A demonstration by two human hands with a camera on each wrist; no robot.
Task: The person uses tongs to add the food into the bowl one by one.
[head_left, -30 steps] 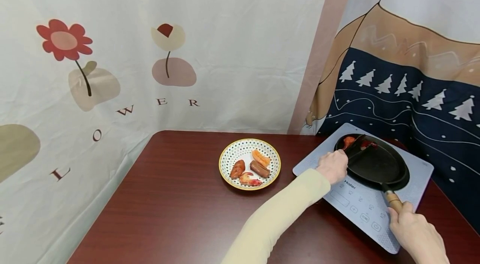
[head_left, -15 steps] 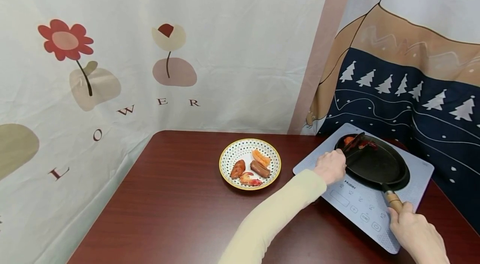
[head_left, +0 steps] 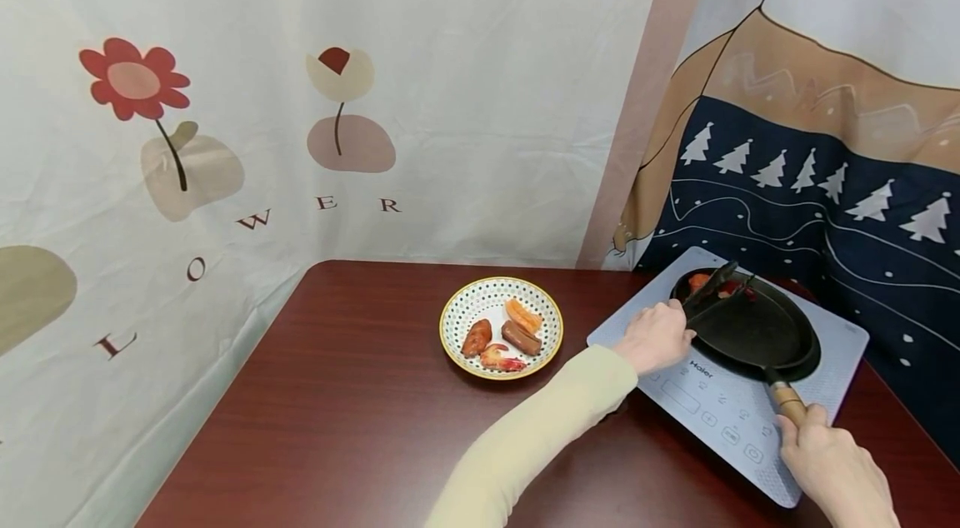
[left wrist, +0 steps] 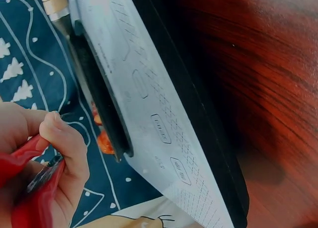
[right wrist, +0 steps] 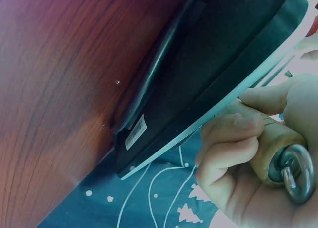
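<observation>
My left hand (head_left: 654,336) grips dark two-pronged tongs (head_left: 710,284), whose red handles (left wrist: 37,203) show in the left wrist view. The prongs stand apart over the far left part of a black frying pan (head_left: 765,332). Red-orange food pieces (left wrist: 105,142) lie in the pan beneath the tips; whether the tips touch them I cannot tell. With curled fingers, my right hand (head_left: 836,461) holds the pan's wooden handle (head_left: 787,401), which has a metal ring (right wrist: 298,174) at its end. Under the pan is a light grey induction cooktop (head_left: 693,403).
Left of the cooktop, a dotted plate (head_left: 459,307) with a yellow rim holds several food pieces, among them a brown sausage (head_left: 521,337). Both stand on a dark red-brown wooden table (head_left: 360,395). A printed curtain (head_left: 480,95) hangs behind it.
My left hand has drawn back slightly to the left with the tongs, and their prongs now show more clearly above the food. My right hand and the pan have stayed in place.
</observation>
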